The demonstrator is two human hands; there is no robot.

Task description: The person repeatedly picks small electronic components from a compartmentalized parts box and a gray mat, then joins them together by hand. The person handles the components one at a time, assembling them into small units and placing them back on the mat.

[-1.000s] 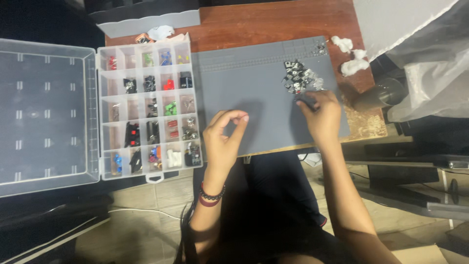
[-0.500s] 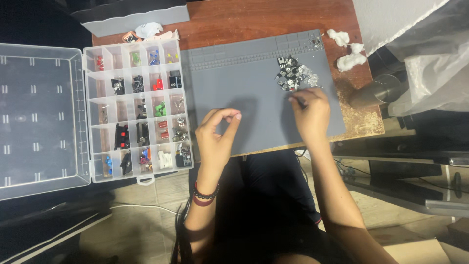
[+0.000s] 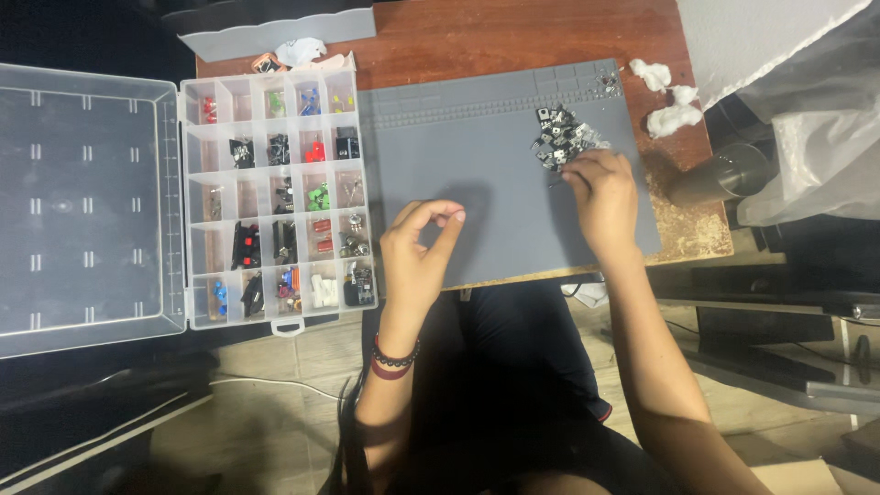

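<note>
A reddish wooden desk (image 3: 513, 37) is seen from above, with a grey silicone work mat (image 3: 477, 174) laid across it and a clear compartment organiser box (image 3: 275, 197) set against the mat's left edge, its lid (image 3: 87, 206) folded open further left. Small coloured electronic parts are sorted into the compartments. Near the mat's upper right, a loose pile of small black-and-silver components (image 3: 561, 137) is gathered; white crumpled wads (image 3: 667, 101) lie on the wood just beyond.

The right hand (image 3: 605, 197) is laid on the mat with its fingertips touching the lower edge of the pile, curled as if picking at one piece; whether a piece is actually gripped cannot be told. The left hand (image 3: 420, 252) is raised over the mat's lower middle, thumb and forefinger pinched together; anything held between them is too small to be made out.

Judged from this, sorting is best done one part at a time: a single component is teased clear of the pile before being lifted, so leads are not tangled, and the pinch is kept light and carried low over the mat to the matching compartment.
</note>
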